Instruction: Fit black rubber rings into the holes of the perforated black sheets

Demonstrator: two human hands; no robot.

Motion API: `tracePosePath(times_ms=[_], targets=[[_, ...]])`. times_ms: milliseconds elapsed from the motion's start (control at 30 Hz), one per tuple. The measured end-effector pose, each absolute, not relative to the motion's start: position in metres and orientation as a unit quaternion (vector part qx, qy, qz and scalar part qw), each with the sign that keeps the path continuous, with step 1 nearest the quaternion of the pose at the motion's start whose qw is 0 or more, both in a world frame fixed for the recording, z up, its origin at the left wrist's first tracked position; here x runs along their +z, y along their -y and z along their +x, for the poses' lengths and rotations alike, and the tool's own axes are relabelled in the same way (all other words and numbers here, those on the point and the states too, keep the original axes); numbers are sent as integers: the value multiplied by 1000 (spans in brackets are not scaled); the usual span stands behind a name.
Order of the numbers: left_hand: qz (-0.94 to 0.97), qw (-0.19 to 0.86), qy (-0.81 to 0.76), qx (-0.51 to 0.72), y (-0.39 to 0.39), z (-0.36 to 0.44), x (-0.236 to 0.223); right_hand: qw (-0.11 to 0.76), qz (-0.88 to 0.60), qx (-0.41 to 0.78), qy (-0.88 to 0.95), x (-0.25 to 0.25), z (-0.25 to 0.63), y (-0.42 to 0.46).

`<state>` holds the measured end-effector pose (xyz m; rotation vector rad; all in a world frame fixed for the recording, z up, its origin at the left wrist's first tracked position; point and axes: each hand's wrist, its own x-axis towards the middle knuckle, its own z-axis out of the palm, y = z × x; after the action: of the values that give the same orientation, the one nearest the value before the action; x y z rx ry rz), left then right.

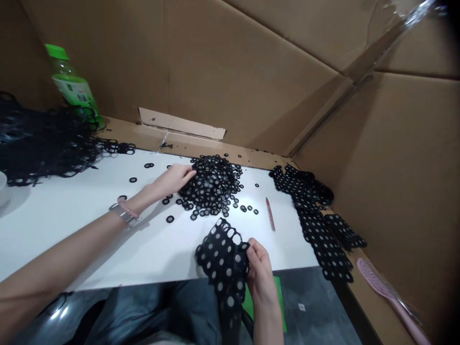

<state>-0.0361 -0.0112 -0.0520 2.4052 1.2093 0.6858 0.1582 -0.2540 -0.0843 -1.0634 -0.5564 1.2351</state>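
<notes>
My left hand [177, 177] reaches to the left side of a heap of small black rings with grey centres [212, 184]. Its fingers are pressed together at the heap's edge, and I cannot make out what is between the tips. My right hand [259, 266] pinches the right edge of a black sheet with rows of grey dots [223, 254]. That sheet hangs over the table's front edge towards my lap. Along its top edge a few round holes are see-through, without grey centres.
A tangle of black ringed strips [46, 143] lies at the left by a green bottle [77, 91]. More dotted black sheets [319, 230] lie at the right, past a reddish pen [270, 214]. A pink hairbrush [390, 292] is at far right. Cardboard walls [251, 81] enclose the white table [89, 230].
</notes>
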Motion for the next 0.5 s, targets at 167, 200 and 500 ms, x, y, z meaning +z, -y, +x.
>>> tracePosePath(times_ms=[167, 200, 500], targets=[[858, 163, -438, 212, 13, -24, -71, 668, -445, 533, 267, -74, 152, 243], [857, 149, -446, 212, 14, -25, -70, 665, -445, 537, 268, -72, 152, 242], [926, 243, -215, 194, 98, -9, -30, 648, -450, 552, 270, -72, 139, 233]])
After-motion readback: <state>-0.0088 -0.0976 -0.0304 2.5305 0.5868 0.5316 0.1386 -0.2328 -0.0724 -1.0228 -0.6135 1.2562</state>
